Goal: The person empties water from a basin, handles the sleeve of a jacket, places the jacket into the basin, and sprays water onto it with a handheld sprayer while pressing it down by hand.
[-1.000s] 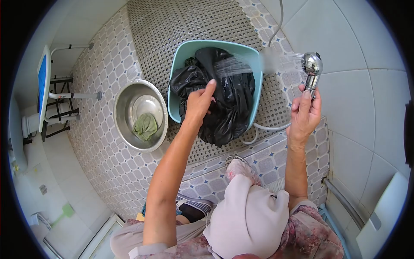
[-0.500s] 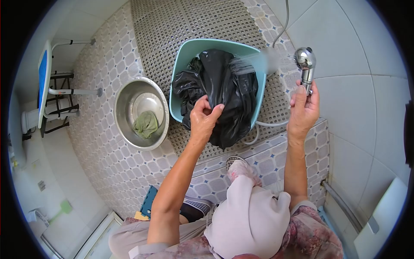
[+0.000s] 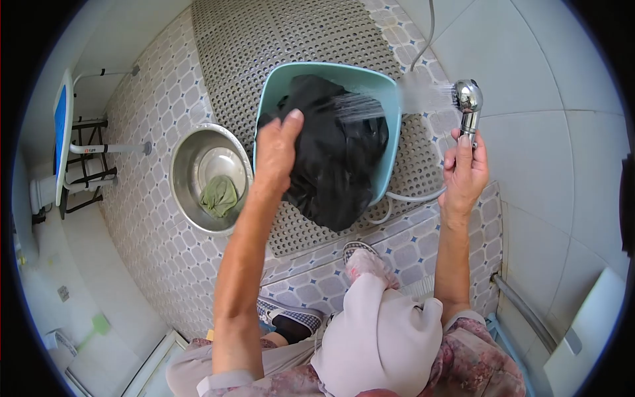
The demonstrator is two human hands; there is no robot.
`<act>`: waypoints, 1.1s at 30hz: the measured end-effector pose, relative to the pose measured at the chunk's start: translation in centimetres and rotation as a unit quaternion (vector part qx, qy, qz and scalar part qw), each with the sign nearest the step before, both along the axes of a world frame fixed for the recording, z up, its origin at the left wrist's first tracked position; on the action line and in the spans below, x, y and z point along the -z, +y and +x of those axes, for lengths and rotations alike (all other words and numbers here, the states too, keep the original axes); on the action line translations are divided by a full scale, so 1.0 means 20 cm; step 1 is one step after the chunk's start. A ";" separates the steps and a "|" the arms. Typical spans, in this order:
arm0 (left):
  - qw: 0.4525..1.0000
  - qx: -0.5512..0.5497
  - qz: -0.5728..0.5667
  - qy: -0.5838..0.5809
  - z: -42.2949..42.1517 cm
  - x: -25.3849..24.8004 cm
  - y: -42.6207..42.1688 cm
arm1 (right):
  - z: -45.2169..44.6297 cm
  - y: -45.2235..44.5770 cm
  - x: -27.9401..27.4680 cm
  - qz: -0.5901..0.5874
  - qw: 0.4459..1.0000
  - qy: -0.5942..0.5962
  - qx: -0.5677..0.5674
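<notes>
A wet black cloth (image 3: 337,155) lies bunched in a light teal basin (image 3: 391,159), spilling over its near edge. My left hand (image 3: 276,149) is at the cloth's left side, thumb on top and its slightly blurred fingers curled around the fabric. My right hand (image 3: 466,175) grips a chrome shower head (image 3: 469,109) by its handle, to the right of the basin. Water sprays leftward from it onto the cloth. What the cloth is made into cannot be made out.
A steel bowl (image 3: 179,188) with a green rag (image 3: 219,196) stands left of the basin. Under the basin lies a perforated mat (image 3: 258,40). The shower hose (image 3: 417,197) loops on the right. A folding stool (image 3: 64,129) stands far left; a tiled wall rises right.
My left hand has moved left along the cloth from its middle, and the fabric has shifted and spread. My right hand still holds the spraying shower head, almost in the same place.
</notes>
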State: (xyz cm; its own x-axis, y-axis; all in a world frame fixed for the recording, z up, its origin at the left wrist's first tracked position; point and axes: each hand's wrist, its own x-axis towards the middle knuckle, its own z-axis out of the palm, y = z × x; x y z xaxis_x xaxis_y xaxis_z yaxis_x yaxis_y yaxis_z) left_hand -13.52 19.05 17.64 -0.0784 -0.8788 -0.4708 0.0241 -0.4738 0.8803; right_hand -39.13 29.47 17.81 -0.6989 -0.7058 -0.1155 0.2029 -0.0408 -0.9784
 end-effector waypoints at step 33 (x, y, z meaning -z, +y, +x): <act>0.974 0.139 -0.110 -0.138 0.22 0.24 0.20 | -0.09 0.02 -0.05 -0.012 1.000 0.002 0.024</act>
